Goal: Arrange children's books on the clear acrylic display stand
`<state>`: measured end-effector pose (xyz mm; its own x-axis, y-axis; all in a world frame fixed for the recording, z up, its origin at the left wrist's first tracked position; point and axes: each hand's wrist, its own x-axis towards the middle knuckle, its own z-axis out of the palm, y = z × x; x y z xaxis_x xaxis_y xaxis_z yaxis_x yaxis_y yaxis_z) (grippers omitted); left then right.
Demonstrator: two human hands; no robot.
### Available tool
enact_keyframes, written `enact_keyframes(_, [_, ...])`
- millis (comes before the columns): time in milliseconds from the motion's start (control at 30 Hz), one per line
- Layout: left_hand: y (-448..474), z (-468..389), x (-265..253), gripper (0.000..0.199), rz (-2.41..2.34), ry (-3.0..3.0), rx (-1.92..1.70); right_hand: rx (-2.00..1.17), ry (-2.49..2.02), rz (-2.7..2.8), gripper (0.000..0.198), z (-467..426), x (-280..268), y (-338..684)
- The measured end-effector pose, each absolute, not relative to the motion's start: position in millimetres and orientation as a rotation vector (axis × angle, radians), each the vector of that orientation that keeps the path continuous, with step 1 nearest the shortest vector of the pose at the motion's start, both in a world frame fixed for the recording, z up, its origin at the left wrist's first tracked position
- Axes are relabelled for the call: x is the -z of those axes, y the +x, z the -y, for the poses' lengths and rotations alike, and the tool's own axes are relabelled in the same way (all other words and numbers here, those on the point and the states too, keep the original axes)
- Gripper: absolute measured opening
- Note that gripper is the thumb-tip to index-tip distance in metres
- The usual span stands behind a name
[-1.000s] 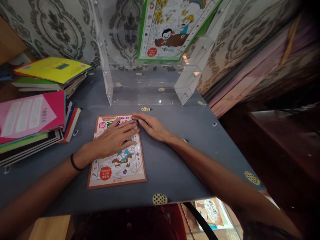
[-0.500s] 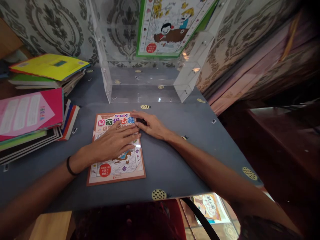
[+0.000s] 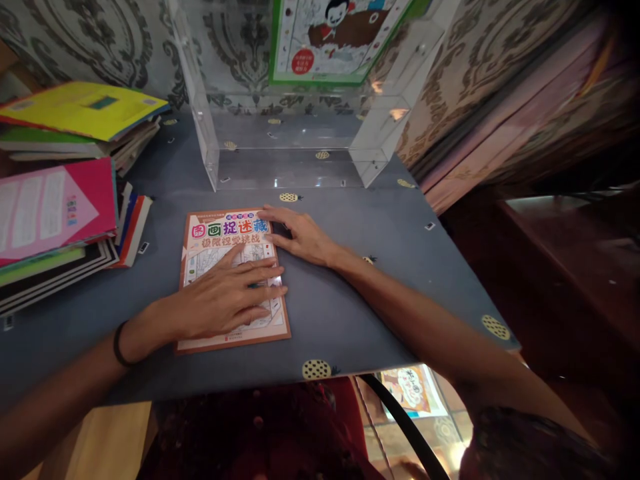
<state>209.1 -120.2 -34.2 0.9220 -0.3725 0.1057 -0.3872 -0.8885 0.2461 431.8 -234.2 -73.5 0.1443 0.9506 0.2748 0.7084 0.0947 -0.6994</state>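
Observation:
A picture book (image 3: 235, 241) with an orange-brown border and colourful Chinese lettering lies on the grey-blue tablecloth (image 3: 345, 320). Across its lower half my left hand (image 3: 227, 293) rests flat, fingers spread and pointing right, hiding much of the cover picture. My right hand (image 3: 300, 237) is at the book's upper right edge, its fingertips touching the cover and the thumb apart from the fingers. Neither hand grips anything.
Behind the book stands a clear acrylic rack (image 3: 360, 150) holding a green-bordered book (image 3: 340, 40). Stacked books lie at the left, a yellow one (image 3: 90, 110) and a pink one (image 3: 60, 207) on top. Another book (image 3: 413, 390) lies on the floor.
My left hand has slid down the cover, uncovering more of the title. My right hand stays by the upper right edge. The whole view has shifted slightly.

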Motion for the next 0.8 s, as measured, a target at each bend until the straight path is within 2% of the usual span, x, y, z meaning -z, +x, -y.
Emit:
enact_keyframes(467, [190, 143, 22, 0.035, 0.595, 2.807, 0.006, -0.404, -1.658, 1.618, 0.043, 235, 72, 431])
enact_keyframes(800, [175, 155, 31, 0.04, 0.611, 2.85, -0.044, -0.357, -1.676, 1.648, 0.042, 233, 71, 430])
